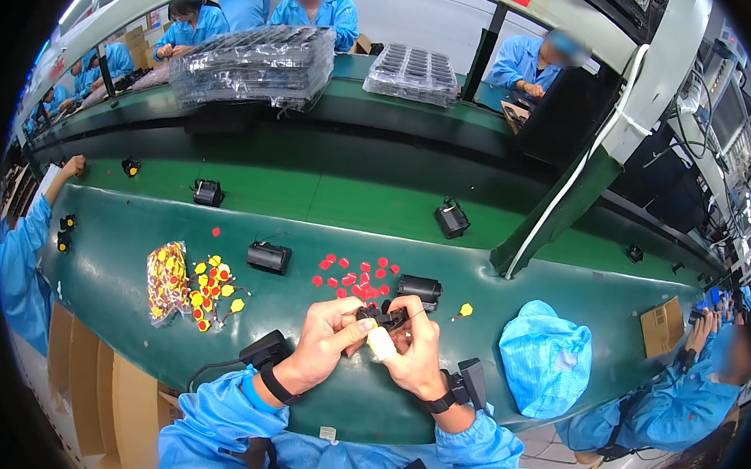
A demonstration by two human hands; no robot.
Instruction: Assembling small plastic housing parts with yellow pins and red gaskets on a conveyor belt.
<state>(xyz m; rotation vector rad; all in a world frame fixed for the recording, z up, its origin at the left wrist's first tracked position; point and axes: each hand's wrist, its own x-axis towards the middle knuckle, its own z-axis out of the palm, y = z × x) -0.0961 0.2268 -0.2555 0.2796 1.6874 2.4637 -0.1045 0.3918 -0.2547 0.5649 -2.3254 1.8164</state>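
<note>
Over the green workbench, my left hand (326,341) and my right hand (414,349) are both closed on a small black plastic part (381,316). Fingers cover much of it, so its exact kind is hidden. A pale covering wraps my right thumb. Just beyond the fingers lies a black cylindrical housing (419,289). Loose red discs (349,279) are scattered left of that housing. One yellow piece with a short lead (466,310) rests to the right of my right hand.
A clear bag of yellow and red pieces (166,281) lies left, beside a loose pile (209,289). Another black housing (269,258) stands nearby. A blue cloth cap (545,358) sits right. Beyond runs a green conveyor (343,200) carrying black units. A slanted post (555,214) rises at right. Co-workers sit around.
</note>
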